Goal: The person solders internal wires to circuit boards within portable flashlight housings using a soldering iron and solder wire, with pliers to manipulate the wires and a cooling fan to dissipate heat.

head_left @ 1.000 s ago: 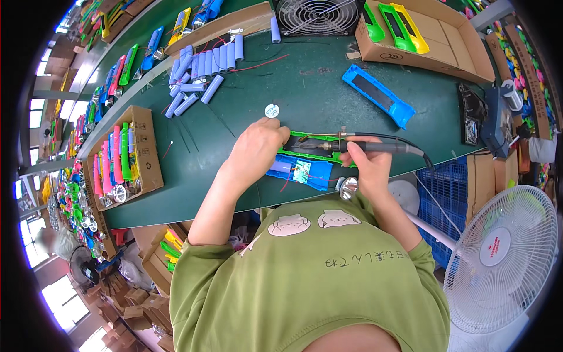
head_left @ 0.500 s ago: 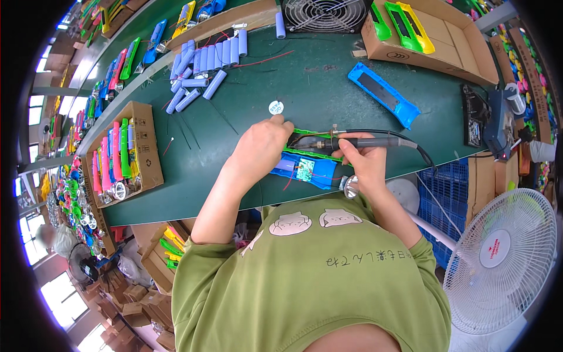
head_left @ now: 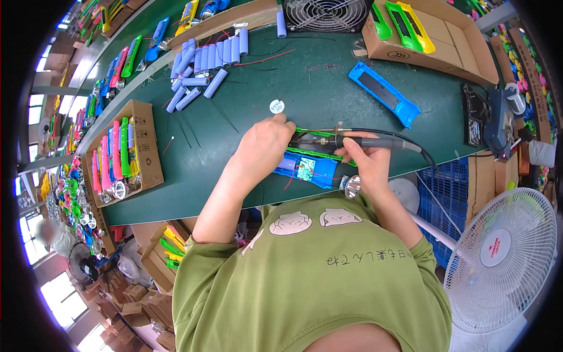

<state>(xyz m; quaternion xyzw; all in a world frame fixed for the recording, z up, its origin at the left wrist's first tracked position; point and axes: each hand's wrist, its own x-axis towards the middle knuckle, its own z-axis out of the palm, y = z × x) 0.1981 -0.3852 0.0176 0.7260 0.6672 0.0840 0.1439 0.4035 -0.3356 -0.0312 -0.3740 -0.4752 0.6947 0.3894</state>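
Observation:
My right hand [head_left: 372, 166] is closed round the grey handle of a soldering iron [head_left: 376, 142], whose tip points left over a green flashlight casing half [head_left: 300, 129]. At the casing's left end my left hand [head_left: 264, 145] is pinched shut; whatever its fingers hold is hidden. Closer to my body lies a blue casing half [head_left: 321, 180] with a green circuit board [head_left: 306, 169] and red wires in it. A shiny round reflector [head_left: 352, 186] sits at its right end, just below my right hand. A round white sticker [head_left: 277, 106] lies beyond my left fingertips.
Several blue-purple battery cells [head_left: 218, 56] with wires lie at the back left. A blue casing part [head_left: 384, 94] rests at the right. Cardboard boxes of casings stand left [head_left: 149, 149] and back right [head_left: 451, 44]. A boxy fan [head_left: 325, 13] is behind; a white fan [head_left: 498, 258] stands right.
My right hand and the soldering iron have shifted slightly to the right. My left hand stays pinched at nearly the same spot.

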